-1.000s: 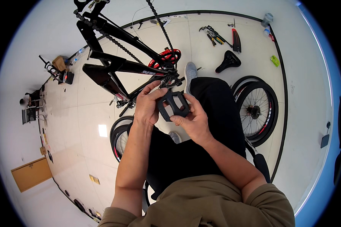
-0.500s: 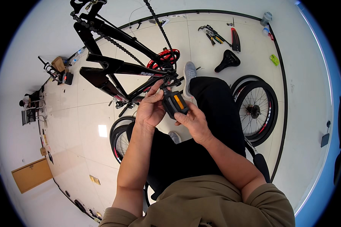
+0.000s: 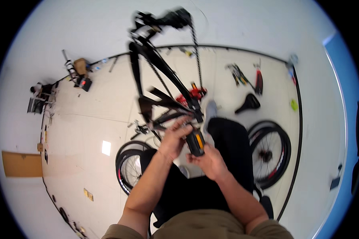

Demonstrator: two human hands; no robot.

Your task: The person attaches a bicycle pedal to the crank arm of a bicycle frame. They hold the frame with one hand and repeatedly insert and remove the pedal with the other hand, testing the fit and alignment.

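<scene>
A black bicycle pedal [image 3: 195, 142] with an orange reflector lies between my two hands. My left hand [image 3: 174, 139] is closed around its upper end, by the spindle, close to the bicycle frame. My right hand [image 3: 212, 161] grips the pedal's lower right end between thumb and fingers. Just beyond stands the black bicycle frame [image 3: 163, 65], with a red chainring [image 3: 190, 96] and a chain [image 3: 197, 55] running up from it. Motion smears the picture, and my fingers hide where spindle and crank meet.
Bicycle wheels lie on both sides, one right [image 3: 269, 153] and one left [image 3: 131, 169] of my legs. A black saddle [image 3: 248, 103], hand tools [image 3: 238, 74] and a red and black part [image 3: 259, 81] rest on the far right floor. A cardboard box [image 3: 82, 65] stands far left.
The view has shifted, so frame, hands and floor items sit lower in the picture. Both hands still hold the pedal.
</scene>
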